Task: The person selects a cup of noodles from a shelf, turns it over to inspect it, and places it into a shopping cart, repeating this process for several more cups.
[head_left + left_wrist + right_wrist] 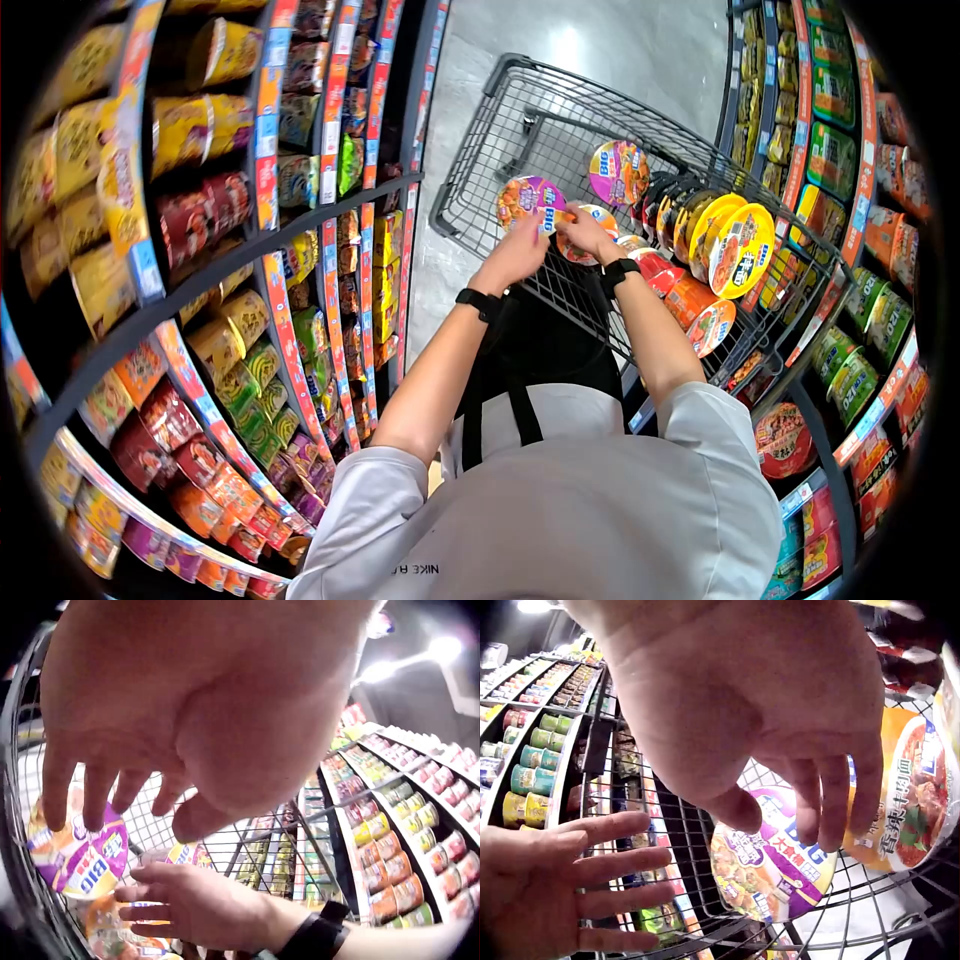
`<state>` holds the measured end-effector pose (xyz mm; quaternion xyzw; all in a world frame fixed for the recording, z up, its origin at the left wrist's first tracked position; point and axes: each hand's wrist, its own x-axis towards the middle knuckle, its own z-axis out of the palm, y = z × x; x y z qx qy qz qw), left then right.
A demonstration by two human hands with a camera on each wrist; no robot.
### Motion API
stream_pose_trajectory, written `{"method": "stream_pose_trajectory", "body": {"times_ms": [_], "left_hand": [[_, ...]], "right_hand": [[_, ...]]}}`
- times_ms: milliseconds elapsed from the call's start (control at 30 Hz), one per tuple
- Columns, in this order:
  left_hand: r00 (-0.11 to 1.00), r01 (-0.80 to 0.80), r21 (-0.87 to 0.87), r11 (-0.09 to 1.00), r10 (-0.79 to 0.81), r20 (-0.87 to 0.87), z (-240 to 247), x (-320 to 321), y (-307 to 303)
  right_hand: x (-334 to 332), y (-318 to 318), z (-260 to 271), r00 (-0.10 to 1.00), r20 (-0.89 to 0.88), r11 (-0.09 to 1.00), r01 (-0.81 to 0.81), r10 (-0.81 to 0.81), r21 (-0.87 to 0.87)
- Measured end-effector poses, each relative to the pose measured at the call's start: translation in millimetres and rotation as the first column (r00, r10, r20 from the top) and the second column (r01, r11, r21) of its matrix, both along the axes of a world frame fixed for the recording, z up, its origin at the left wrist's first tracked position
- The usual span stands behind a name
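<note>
Both bare hands are over a wire shopping cart (470, 190). My left hand (518, 252) has its fingers spread beside a purple-lidded instant noodle bowl (522, 195); in the left wrist view its fingertips overlap that bowl's lid. My right hand (592, 238) is just to the right, fingers loosely extended above an orange-lidded noodle bowl (915, 787). In the right wrist view its fingertips overlap both the orange and the purple lids. Neither hand grips anything. A second purple-lidded noodle bowl (618, 172) lies farther into the cart.
A row of tipped noodle bowls with yellow lids (742, 250) and red-orange sides fills the cart's right part. Shelves of packaged noodles (200, 130) run close along the left. More stocked shelves (835, 140) stand at the right. Grey floor (600, 40) lies beyond the cart.
</note>
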<state>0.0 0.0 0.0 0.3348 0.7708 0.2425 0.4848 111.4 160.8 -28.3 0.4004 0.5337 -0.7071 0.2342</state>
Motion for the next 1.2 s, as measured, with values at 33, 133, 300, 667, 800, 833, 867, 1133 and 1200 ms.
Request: {"method": "stream_pose_trajectory", "body": {"times_ms": [33, 133, 300, 667, 800, 833, 867, 1133, 1200], "left_hand": [[0.985, 0.088, 0.027, 0.996, -0.083, -0.148, 2, 6, -1], [0.93, 0.244, -0.28, 0.928, -0.306, -0.204, 139, 4, -29], [0.909, 0.271, -0.205, 0.941, -0.32, -0.267, 143, 31, -101], [0.877, 0.31, -0.332, 0.891, -0.403, -0.263, 131, 60, -107], [0.866, 0.302, -0.389, 0.87, -0.421, -0.269, 133, 62, -102], [0.862, 0.308, -0.4, 0.863, -0.431, -0.267, 136, 61, -100], [0.846, 0.296, -0.401, 0.867, -0.433, -0.311, 139, 62, -98], [0.758, 0.327, -0.503, 0.8, -0.54, -0.366, 124, 45, -60], [0.76, 0.33, -0.522, 0.787, -0.549, -0.348, 128, 35, -44]], "right_hand": [[-1, 6, -1, 0.997, -0.057, 0.996, 0.04, -0.044, -0.076], [-4, -5, 43, 0.997, -0.05, 0.997, -0.065, 0.067, 0.038], [48, -34, 124, 0.902, -0.121, 0.85, -0.337, 0.415, 0.405], [266, -137, 144, 0.808, 0.424, 0.474, -0.585, 0.409, 0.658], [265, -157, 137, 0.855, 0.395, 0.356, -0.504, 0.337, 0.787], [266, -154, 136, 0.862, 0.375, 0.336, -0.484, 0.34, 0.808], [266, -151, 135, 0.879, 0.334, 0.33, -0.444, 0.339, 0.833], [241, -96, 130, 0.867, 0.331, 0.28, -0.445, 0.372, 0.85], [229, -76, 131, 0.869, 0.333, 0.264, -0.44, 0.366, 0.858]]}}
